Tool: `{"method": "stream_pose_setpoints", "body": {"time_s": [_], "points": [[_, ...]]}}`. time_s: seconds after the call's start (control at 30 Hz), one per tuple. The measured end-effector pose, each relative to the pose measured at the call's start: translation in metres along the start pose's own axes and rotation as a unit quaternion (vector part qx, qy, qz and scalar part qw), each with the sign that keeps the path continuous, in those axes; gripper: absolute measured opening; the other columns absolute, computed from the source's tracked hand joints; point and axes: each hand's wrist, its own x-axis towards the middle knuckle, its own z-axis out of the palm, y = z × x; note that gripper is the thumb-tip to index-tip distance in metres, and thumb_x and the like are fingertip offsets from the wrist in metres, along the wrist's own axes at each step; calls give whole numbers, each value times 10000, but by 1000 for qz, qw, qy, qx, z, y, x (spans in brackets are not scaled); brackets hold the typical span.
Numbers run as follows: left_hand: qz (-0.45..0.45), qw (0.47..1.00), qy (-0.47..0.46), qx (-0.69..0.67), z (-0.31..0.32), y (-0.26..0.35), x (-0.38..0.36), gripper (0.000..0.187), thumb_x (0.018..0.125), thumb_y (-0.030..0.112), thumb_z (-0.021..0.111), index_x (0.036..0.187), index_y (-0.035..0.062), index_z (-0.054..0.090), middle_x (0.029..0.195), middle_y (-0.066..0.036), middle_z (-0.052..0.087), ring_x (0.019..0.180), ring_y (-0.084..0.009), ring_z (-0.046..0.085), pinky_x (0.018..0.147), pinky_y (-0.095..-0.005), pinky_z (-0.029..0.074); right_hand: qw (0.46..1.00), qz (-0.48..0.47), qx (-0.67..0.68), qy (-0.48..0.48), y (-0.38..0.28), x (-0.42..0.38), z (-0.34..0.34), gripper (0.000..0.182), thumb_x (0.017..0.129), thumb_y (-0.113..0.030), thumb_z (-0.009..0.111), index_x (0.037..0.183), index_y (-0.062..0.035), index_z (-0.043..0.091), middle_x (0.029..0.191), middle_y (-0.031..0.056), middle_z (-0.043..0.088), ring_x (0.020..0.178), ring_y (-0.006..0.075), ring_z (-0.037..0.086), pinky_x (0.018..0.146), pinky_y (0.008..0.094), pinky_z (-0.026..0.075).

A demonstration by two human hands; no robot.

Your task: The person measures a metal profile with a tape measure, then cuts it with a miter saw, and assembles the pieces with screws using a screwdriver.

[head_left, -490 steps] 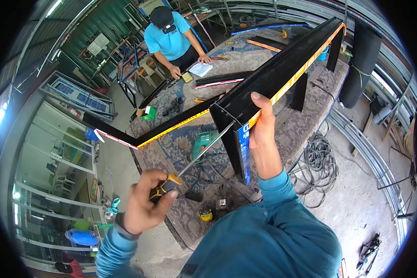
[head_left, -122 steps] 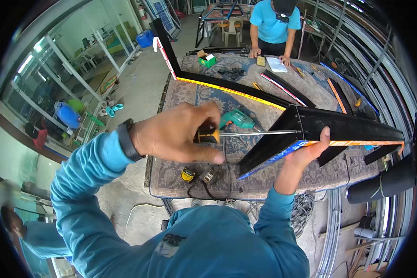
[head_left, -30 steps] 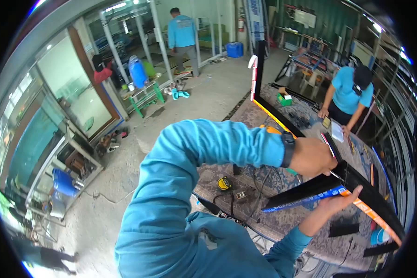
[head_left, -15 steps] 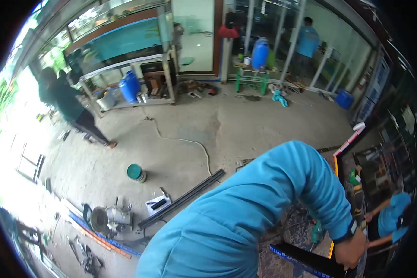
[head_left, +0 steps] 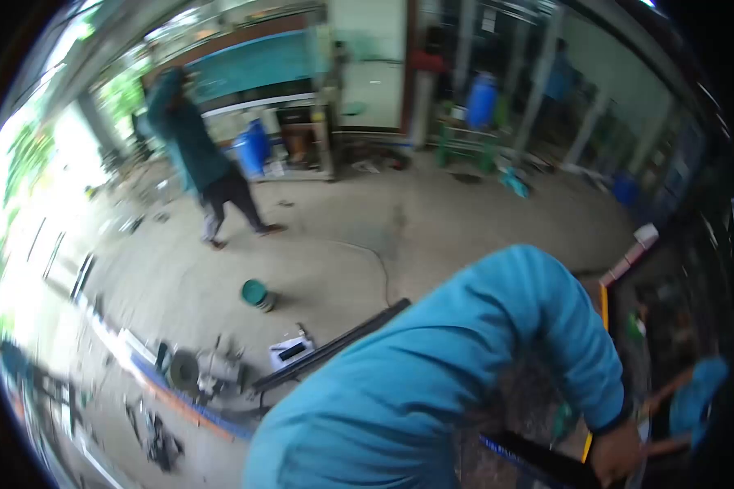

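Observation:
My left arm, in a blue sleeve, crosses the lower middle of the head view and bends down at the elbow. A dark band circles the wrist. My left hand is closed at the right end of a long black profile with blue lettered film along its edge; blur hides the fingertips. Beside the forearm lies a green tool, partly hidden by it. A yellow edge strip runs past the wrist. My right hand is out of view.
Blue sleeves with forearms show at far right, another person or a reflection. A person in dark green is at the left. On the floor are a green-lidded bucket, a dark metal rail, and a machine.
The view has shifted and blurred. The person at the left has moved right, turned, and raised an arm toward the head. My left hand stays at the profile's end.

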Motion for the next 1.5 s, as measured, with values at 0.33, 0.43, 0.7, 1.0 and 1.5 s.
{"method": "stream_pose_setpoints", "body": {"time_s": [0.33, 0.43, 0.7, 1.0, 1.5], "points": [[-186, 918, 3, -350, -48, 55, -24, 440, 963, 427, 636, 1036, -3, 697, 992, -208, 703, 991, -362, 677, 866, -431, 520, 991, 3, 107, 83, 4, 34, -24, 675, 946, -489, 626, 1295, 85, 565, 1314, 195, 607, 1174, 277, 607, 1038, 384, 473], [-201, 877, 12, -436, -30, 50, -14, 360, 939, 355, 651, 1016, 9, 712, 970, -177, 705, 964, -295, 678, 846, -392, 511, 988, 20, 107, 107, 0, 29, -17, 655, 963, -476, 600, 1297, 86, 563, 1331, 195, 598, 1199, 281, 596, 1058, 386, 464], [-237, 928, 56, -283, -49, 63, -12, 382, 930, 323, 608, 944, -39, 732, 860, -244, 705, 847, -401, 695, 782, -466, 542, 994, 13, 80, 68, 4, 31, -20, 722, 955, -495, 602, 1438, 18, 444, 1410, 180, 517, 1285, 292, 527, 1127, 398, 396], [-191, 939, 133, -253, -48, 64, -24, 386, 925, 318, 603, 832, -38, 720, 816, -260, 692, 805, -449, 681, 746, -499, 548, 994, 2, 85, 66, -5, 24, -8, 689, 940, -485, 622, 1365, 45, 511, 1333, 202, 586, 1204, 303, 597, 1065, 410, 466], [-119, 942, 187, -253, -30, 17, -32, 360, 966, 270, 543, 823, -22, 697, 761, -235, 674, 741, -422, 669, 691, -508, 539, 990, -32, 90, 105, -4, 28, -9, 541, 961, -409, 593, 1273, 33, 621, 1289, 178, 647, 1141, 323, 650, 1024, 433, 522]]}}
